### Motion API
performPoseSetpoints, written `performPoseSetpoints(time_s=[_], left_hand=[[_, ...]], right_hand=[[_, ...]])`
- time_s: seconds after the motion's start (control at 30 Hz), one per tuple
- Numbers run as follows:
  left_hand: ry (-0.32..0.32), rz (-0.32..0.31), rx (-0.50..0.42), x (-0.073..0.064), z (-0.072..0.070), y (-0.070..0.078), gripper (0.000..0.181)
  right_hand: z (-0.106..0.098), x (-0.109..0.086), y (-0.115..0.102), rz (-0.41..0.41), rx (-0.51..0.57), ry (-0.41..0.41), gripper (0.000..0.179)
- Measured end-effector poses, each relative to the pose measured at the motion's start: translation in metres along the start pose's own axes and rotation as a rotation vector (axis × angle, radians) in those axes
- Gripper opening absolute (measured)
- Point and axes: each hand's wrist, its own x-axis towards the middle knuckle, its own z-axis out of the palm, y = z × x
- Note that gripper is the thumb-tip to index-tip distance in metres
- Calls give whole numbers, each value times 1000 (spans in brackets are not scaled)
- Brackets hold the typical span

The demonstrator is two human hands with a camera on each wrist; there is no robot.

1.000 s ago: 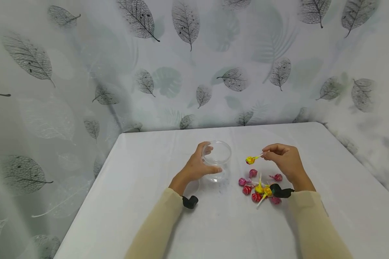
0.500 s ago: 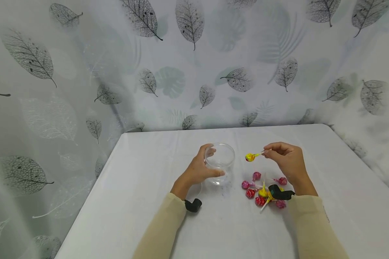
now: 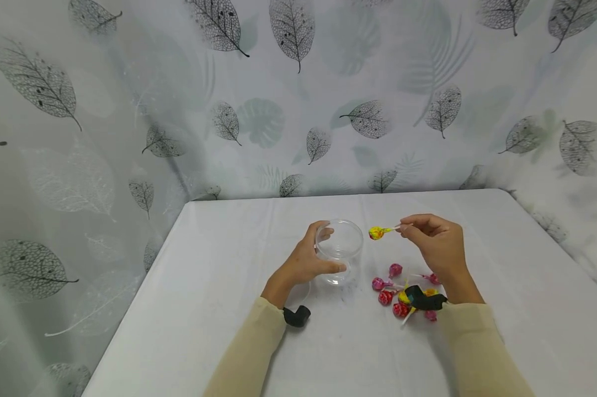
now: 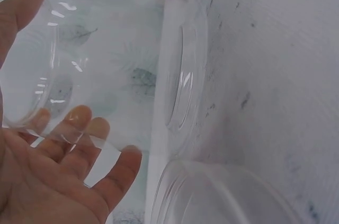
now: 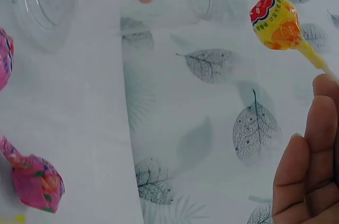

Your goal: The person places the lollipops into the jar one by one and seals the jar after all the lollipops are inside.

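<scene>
My left hand (image 3: 305, 256) grips a clear plastic jar (image 3: 339, 248) round its side, thumb in front and fingers behind. The jar's mouth faces up, and its wall is see-through in the left wrist view. To the right of the rim, my right hand (image 3: 437, 242) pinches the white stick of a yellow-wrapped lollipop (image 5: 275, 23). The lollipop's head points left toward the jar, a short gap from its rim in the head view. Below the right hand lies a loose group of lollipops, with a red one (image 3: 400, 310) and a pink one (image 3: 395, 269) among them.
A clear round lid-like piece (image 4: 228, 197) lies on the white table (image 3: 219, 264) by the left wrist. A black wrist strap piece (image 3: 422, 299) overlaps part of the lollipop group. Leaf-printed curtains (image 3: 259, 160) stand behind and beside the table.
My right hand has carried the yellow lollipop left and slightly up, closer to the jar's rim. The left hand keeps its hold on the jar, and the head view has shifted a little.
</scene>
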Motion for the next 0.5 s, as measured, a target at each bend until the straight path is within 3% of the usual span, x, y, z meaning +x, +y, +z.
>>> performPoseSetpoints(time_s=[0.5], left_hand=[[-16, -8, -7, 1, 0, 0, 107]], right_hand=[[27, -6, -2, -31, -20, -60, 14]])
